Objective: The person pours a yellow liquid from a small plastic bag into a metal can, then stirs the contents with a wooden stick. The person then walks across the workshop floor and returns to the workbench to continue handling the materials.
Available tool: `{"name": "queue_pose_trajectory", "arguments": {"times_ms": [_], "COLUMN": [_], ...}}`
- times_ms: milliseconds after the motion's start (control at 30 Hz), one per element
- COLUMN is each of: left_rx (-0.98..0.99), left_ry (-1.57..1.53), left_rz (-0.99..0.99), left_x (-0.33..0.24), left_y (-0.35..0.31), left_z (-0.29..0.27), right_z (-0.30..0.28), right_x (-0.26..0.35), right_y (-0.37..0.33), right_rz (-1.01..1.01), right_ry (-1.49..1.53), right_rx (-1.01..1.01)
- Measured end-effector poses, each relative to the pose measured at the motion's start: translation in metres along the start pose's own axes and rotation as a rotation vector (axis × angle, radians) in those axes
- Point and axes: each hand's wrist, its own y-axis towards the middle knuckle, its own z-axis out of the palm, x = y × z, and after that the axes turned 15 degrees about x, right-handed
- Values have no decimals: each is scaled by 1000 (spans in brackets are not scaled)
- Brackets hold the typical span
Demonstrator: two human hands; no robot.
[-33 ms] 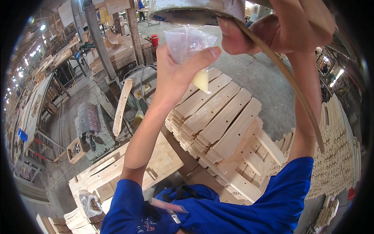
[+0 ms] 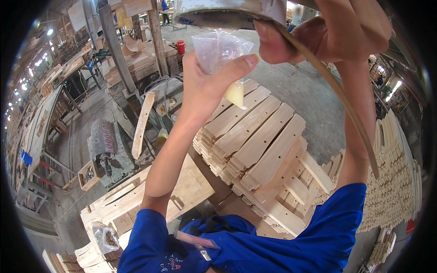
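Observation:
My left hand (image 2: 205, 91) grips a clear plastic bag (image 2: 207, 48) in front of me, its mouth spread upward. Pale yellow liquid (image 2: 235, 93) fills the bag's pointed lower corner. Above it, at the top edge of the view, a whitish round container (image 2: 266, 8) is tipped over the bag, and a thin stream runs down from its rim. My right hand (image 2: 350, 34) holds this container at its right side, fingers curled. A long thin wooden stick (image 2: 339, 91) slants down and right from beside the right thumb; whether the fingers pinch it is unclear.
Stacked wooden slats with holes (image 2: 268, 136) stand below my hands. At the lower left is a wooden workbench (image 2: 193, 182) with a bag of small hardware (image 2: 105, 239). A motor (image 2: 102, 136) sits further left. More stacked wood (image 2: 391, 182) rises at right.

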Motion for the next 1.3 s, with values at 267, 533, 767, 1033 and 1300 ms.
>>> {"name": "queue_pose_trajectory", "arguments": {"times_ms": [267,533,767,1033,1300], "left_rx": [21,4,22,12,-15], "left_ry": [-3,22,-1,-25,2], "left_rz": [24,19,16,14,-2], "left_x": [0,1,2,2,2], "left_y": [7,5,4,7,5], "left_z": [3,0,0,0,0], "right_z": [-6,1,0,-4,-10], "right_x": [-9,3,2,-7,1], "right_y": [2,10,4,-2,14], "right_rz": [-33,-20,-16,-24,-30], "right_ry": [-28,-2,-1,-11,-9], "right_rx": [32,-84,-30,69,96]}}
